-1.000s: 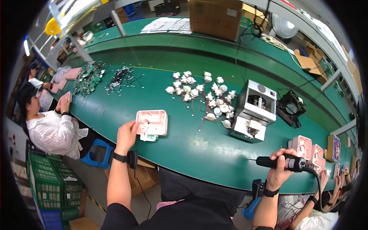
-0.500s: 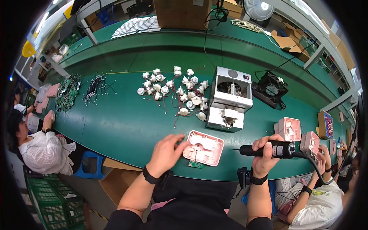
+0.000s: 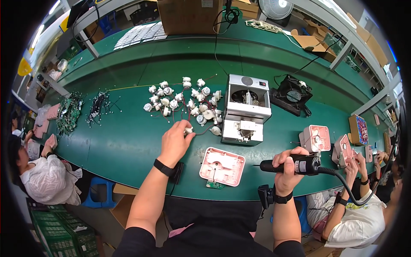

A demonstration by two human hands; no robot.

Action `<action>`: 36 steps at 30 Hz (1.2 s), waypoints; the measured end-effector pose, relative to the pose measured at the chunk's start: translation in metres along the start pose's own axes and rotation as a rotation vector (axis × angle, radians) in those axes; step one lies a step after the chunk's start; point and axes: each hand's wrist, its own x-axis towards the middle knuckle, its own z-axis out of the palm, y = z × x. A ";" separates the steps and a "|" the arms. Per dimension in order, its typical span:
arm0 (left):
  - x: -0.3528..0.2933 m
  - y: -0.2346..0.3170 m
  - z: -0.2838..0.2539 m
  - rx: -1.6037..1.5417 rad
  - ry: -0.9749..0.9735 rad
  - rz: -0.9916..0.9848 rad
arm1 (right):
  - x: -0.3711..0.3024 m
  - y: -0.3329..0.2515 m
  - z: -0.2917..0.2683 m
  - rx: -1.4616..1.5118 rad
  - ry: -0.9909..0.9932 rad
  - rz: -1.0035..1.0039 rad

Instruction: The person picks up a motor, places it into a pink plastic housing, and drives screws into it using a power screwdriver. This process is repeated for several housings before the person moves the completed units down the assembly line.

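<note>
My left hand [image 3: 174, 142] reaches over the bench with its fingers closed on a small white motor [image 3: 189, 130], just in front of a pile of similar white motors [image 3: 173, 103] with thin wires. My right hand [image 3: 287, 171] grips a black electric screwdriver [image 3: 302, 166], its bit pointing left and a thick cable running off to the right. Between my hands a pink plastic housing [image 3: 229, 168] lies with its inside facing up. From under its near edge sticks a small green circuit board [image 3: 215, 185].
Behind the housing stands a grey metal machine [image 3: 247, 112], with a black fan [image 3: 295, 96] beside it. More pink housings [image 3: 317, 138] sit at right, near a co-worker's hands [image 3: 355, 165]. Bundles of wired circuit boards [image 3: 70, 113] lie at left, near another person [image 3: 47, 175].
My left hand has left the pink housing, moved forward to the motors and closed on one. The right hand still holds the screwdriver. The whole view has shifted slightly.
</note>
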 end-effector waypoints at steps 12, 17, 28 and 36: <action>-0.028 -0.015 -0.069 -1.730 -0.010 -0.308 | -0.005 0.001 0.010 -0.083 -0.107 0.006; -0.072 -0.004 -0.044 -1.574 -0.117 -0.518 | -0.004 0.002 0.014 -0.100 -0.121 0.032; -0.096 0.021 -0.027 -1.346 -0.223 -0.395 | -0.001 0.001 0.014 -0.104 -0.104 0.041; -0.086 0.047 -0.024 -0.989 -0.372 -0.113 | -0.007 -0.001 0.014 -0.092 -0.134 0.029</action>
